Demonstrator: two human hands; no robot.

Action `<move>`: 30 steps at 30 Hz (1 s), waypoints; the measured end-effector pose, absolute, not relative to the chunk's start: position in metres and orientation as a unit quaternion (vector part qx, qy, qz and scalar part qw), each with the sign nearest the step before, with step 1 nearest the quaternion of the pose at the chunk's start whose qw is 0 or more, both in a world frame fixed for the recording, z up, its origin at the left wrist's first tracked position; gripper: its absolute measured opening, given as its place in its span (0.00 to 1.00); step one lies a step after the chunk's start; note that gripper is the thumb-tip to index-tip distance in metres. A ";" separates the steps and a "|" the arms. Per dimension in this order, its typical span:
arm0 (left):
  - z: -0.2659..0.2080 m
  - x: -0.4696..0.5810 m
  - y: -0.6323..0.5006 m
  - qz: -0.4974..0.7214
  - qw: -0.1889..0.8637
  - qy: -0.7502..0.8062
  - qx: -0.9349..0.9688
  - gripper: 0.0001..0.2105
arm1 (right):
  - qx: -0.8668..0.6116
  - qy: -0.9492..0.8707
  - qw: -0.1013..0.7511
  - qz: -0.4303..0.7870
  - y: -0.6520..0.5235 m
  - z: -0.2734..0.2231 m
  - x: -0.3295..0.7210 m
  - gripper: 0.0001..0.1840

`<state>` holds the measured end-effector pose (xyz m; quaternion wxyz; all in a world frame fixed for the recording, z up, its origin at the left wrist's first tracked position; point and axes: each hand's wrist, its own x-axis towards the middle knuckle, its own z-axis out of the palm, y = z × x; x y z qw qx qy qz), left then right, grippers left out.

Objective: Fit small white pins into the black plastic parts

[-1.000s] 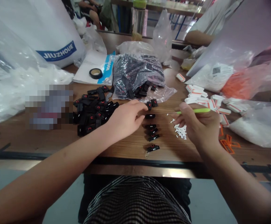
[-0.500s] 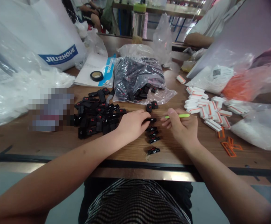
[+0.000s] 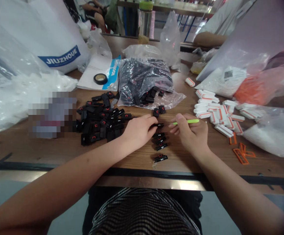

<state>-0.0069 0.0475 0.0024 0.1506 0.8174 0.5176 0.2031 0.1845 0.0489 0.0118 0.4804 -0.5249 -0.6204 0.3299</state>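
Observation:
My left hand (image 3: pixel 140 128) is closed on a black connector housing (image 3: pixel 160 125), whose right end sticks out past the fingertips. In my right hand (image 3: pixel 189 129) is a thin tool with a bright green handle (image 3: pixel 191 121), gripped between thumb and fingers. Its tip points left toward the held housing; whether it touches cannot be made out. Below that housing, several similar black connectors (image 3: pixel 161 147) lie in a column. Two more with red clips (image 3: pixel 156 112) rest just above. A heap of black connectors (image 3: pixel 102 120) spreads to the left of my left hand.
A clear bag of black connectors (image 3: pixel 144 81) lies behind my hands. White parts with orange strips (image 3: pixel 220 114) and orange frames (image 3: pixel 241 156) are on the right. Black tape (image 3: pixel 100 79) sits on a booklet (image 3: pixel 88 76). Behind stands a bottle (image 3: pixel 145 26); a person's arm (image 3: pixel 209 38) shows beyond.
My right hand and the green-handled tool stay almost in place, and my left hand keeps hold of the connector. The whole view has shifted very slightly.

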 end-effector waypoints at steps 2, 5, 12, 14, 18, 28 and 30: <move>0.002 -0.007 0.048 0.203 0.150 0.516 0.818 0.07 | -0.533 -0.623 0.470 0.328 0.050 0.013 0.185 0.20; 0.002 -0.007 0.048 0.204 0.149 0.512 0.821 0.07 | -0.532 -0.643 0.443 0.328 0.051 0.015 0.185 0.21; 0.001 -0.007 0.046 0.204 0.151 0.515 0.819 0.07 | -0.519 -0.652 0.455 0.315 0.049 0.017 0.186 0.20; 0.001 -0.006 0.046 0.206 0.153 0.513 0.819 0.07 | -0.526 -0.621 0.491 0.312 0.048 0.016 0.188 0.19; 0.002 -0.006 0.046 0.202 0.149 0.517 0.818 0.07 | -0.524 -0.607 0.496 0.332 0.049 0.012 0.190 0.19; 0.004 -0.005 0.046 0.200 0.160 0.522 0.814 0.07 | -0.526 -0.618 0.489 0.320 0.048 0.011 0.186 0.20; 0.004 -0.005 0.046 0.199 0.160 0.522 0.814 0.07 | -0.528 -0.622 0.485 0.315 0.048 0.011 0.186 0.20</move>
